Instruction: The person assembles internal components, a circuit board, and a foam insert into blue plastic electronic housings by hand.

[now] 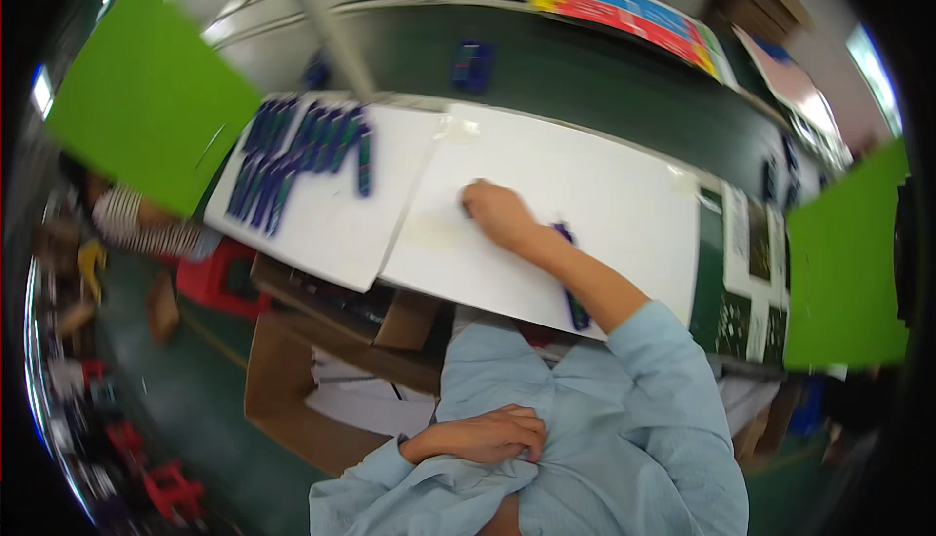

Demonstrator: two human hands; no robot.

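Observation:
My right hand (499, 214) is over the middle of a white board (624, 205), its fingers curled together. Whatever it may hold is hidden under the fingers. A slim dark-blue and green piece (577, 307) lies partly beneath my right forearm, near the board's front edge. My left hand (487, 436) rests on my lap against the light-blue clothing, fingers bent in and nothing visible in them. On a second white sheet (341, 234) to the left, several similar slim blue-green pieces (322, 141) lie side by side in two slanted rows. The pieces are blurred, so their kind is unclear.
Green upright panels stand at left (146, 97) and right (848, 253). A blue item (473, 65) lies on the dark-green surface behind the boards. An open cardboard box (278, 390) is below at left, near a red stool (219, 283). Another person's striped sleeve (161, 229) shows beyond the left panel.

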